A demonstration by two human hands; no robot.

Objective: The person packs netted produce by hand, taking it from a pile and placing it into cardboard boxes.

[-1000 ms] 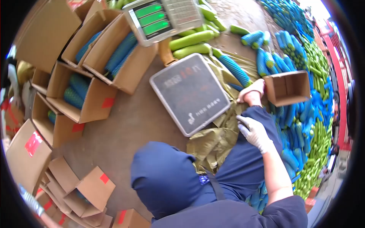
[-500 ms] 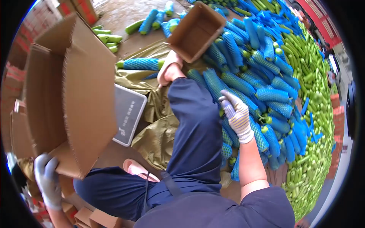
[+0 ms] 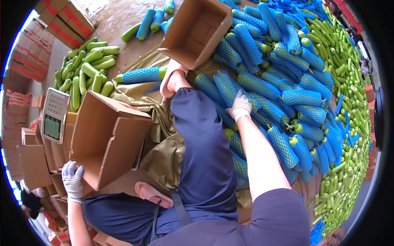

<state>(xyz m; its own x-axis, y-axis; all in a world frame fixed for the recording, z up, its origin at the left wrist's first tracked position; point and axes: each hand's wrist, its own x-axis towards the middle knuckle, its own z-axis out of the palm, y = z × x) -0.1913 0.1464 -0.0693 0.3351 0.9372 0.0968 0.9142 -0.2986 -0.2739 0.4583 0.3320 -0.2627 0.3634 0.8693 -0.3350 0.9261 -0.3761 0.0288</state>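
My left hand (image 3: 73,183), in a striped glove, holds the lower left edge of an open cardboard box (image 3: 127,137). The box is tilted, its mouth facing left. My right hand (image 3: 239,106), also gloved, is closed on a long green gourd in a blue foam net (image 3: 225,87) on the pile to the right; its fingers curl over the sleeve and are partly hidden. More netted gourds (image 3: 301,97) lie around that hand. A second open box (image 3: 197,30) stands beyond my foot, beside the pile.
Bare green gourds (image 3: 88,67) lie at the left, near a scale display (image 3: 54,116). A single netted gourd (image 3: 141,75) rests on a gold sheet (image 3: 162,153). Loose bare gourds (image 3: 344,164) cover the far right. Stacked cartons (image 3: 67,22) stand at the upper left.
The box in my left hand has gone down and away from me, uncovering the bare gourds and scale display. My right hand has moved onto a netted gourd and closed.
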